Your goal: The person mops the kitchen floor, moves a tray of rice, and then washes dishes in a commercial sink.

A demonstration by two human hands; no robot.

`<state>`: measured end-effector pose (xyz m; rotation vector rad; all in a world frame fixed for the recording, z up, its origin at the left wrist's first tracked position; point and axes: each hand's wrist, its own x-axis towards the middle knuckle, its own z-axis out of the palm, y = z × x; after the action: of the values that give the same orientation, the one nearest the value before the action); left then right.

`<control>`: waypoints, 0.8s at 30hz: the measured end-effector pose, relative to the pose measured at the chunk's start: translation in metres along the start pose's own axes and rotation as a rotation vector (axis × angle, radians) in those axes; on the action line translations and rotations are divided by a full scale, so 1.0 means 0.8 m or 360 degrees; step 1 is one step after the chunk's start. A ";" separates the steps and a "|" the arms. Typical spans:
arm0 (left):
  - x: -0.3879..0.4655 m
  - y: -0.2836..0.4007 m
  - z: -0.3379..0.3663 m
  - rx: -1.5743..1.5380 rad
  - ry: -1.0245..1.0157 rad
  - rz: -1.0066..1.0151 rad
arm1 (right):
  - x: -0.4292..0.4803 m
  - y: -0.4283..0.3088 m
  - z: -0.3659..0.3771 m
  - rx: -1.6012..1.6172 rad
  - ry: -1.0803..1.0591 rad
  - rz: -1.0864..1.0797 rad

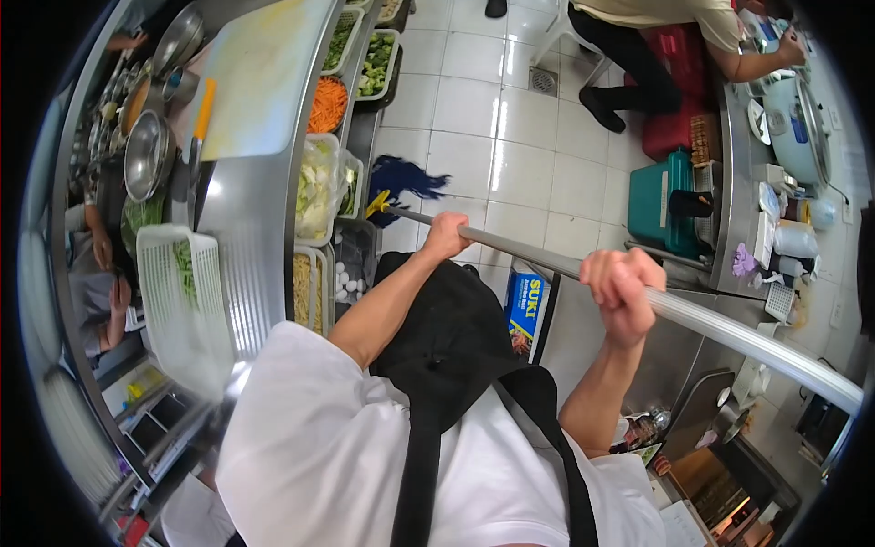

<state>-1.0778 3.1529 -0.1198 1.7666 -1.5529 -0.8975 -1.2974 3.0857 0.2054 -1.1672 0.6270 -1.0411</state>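
Note:
Both my hands grip the metal pole of a mop. My left hand is wrapped around it lower down, towards the mop head. Higher up, my right hand is closed around the same pole, whose upper end runs off to the right. A yellow clamp joins the pole to the dark blue mop strands. These strands lie spread on the white tiled floor, close beside the shelves of vegetables on the left.
Left stands a steel counter with a cutting board, a knife and a white basket. Shredded carrots sit below. A person sits at the right counter, near a green bin. A blue box is by my legs.

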 end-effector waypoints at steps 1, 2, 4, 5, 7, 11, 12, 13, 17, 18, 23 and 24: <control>-0.009 -0.004 0.007 0.0010 0.0048 0.0005 | -0.010 0.001 -0.002 -0.0022 -0.0153 -0.0017; -0.017 -0.008 0.014 0.0018 0.0096 0.0011 | -0.019 0.000 -0.004 -0.0046 -0.0307 -0.0034; -0.025 0.021 0.035 -0.0007 0.0174 0.0133 | -0.037 -0.025 -0.011 -0.0123 -0.0430 -0.0145; -0.025 0.044 0.045 -0.0061 0.0239 0.0191 | -0.046 -0.040 -0.011 -0.0219 -0.0537 -0.0271; -0.020 0.077 0.070 -0.0222 0.0250 0.0290 | -0.071 -0.068 0.004 -0.0309 -0.0579 -0.0329; 0.002 0.111 0.112 -0.0306 0.0099 0.0563 | -0.115 -0.078 0.012 -0.0302 -0.0515 -0.0486; 0.007 0.132 0.124 -0.0275 0.0010 0.0588 | -0.128 -0.083 0.012 -0.0399 -0.0398 -0.0521; 0.008 0.138 0.127 -0.0275 0.0036 0.0573 | -0.133 -0.084 0.011 -0.0391 -0.0426 -0.0515; -0.039 0.144 0.126 -0.0296 -0.0022 0.0501 | -0.154 -0.087 0.017 -0.0371 -0.0573 -0.0546; -0.059 0.138 0.119 -0.0307 0.0130 0.0517 | -0.161 -0.087 0.021 -0.0281 -0.0628 -0.0531; -0.198 0.079 0.081 -0.0190 0.0171 0.0368 | -0.202 -0.071 0.052 -0.0052 -0.0705 -0.0389; -0.223 0.068 0.070 -0.0152 0.0090 0.0288 | -0.210 -0.065 0.058 0.0012 -0.0685 -0.0303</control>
<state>-1.1689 3.3228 -0.0921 1.5443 -1.5784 -0.8121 -1.3461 3.2551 0.2507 -1.4109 0.1758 -0.9078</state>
